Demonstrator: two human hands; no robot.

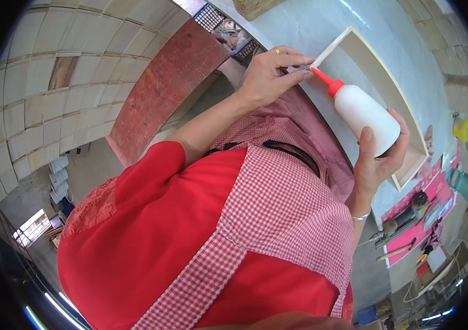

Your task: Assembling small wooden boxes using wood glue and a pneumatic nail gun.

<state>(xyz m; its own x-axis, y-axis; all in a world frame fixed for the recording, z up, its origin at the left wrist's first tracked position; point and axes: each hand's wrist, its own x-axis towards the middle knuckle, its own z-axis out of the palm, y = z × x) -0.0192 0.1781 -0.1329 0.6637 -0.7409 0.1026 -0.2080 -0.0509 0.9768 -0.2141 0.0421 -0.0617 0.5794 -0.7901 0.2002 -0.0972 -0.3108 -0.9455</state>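
Note:
My right hand (382,151) is wrapped round the base of a white glue bottle (363,113) with a red cap and pointed nozzle. The bottle is tilted, and its nozzle tip meets the free end of a thin wooden side of a pale wooden frame (391,77). Fingers and thumb of my left hand (272,76) pinch that same end, right beside the nozzle. The frame shows one long side and two short sides, standing on edge on the table. Whether glue is coming out is too small to see.
A pale glossy table (404,33) lies under the frame. Stacked wooden pieces (80,44) and a reddish board (162,82) are at left. On the right, a pink surface (404,242) carries a power drill (404,217) and a hammer (398,251), near a teal bottle (462,186).

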